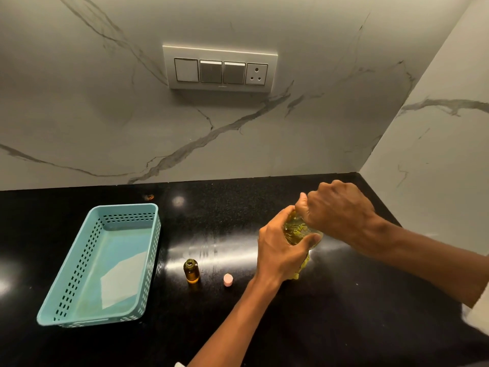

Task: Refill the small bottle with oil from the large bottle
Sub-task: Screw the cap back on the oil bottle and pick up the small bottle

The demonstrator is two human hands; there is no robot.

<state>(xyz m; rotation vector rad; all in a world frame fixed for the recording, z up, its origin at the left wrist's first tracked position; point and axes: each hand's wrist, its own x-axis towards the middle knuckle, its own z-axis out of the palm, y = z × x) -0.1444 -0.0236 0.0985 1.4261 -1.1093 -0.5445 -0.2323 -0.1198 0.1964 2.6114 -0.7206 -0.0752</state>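
From the head camera, the large bottle point(297, 231), clear plastic with yellow-green oil inside, stands at the right of the black desk point(344, 327), mostly hidden by both hands. The left hand point(280, 251) wraps around its body, thumb across the front. The right hand point(340, 210) is clenched over the bottle's top, and the cap under its fingers cannot be seen.

Left of the hands and apart from them, the small amber bottle point(191, 272) stands upright and uncapped on the desk, with a pink cap point(228, 279) lying just to its right.

Further left sits a teal perforated basket point(123, 207) holding a white sheet of paper point(124, 280). A switch panel point(221, 67) with a socket is mounted on the marble wall point(79, 115).
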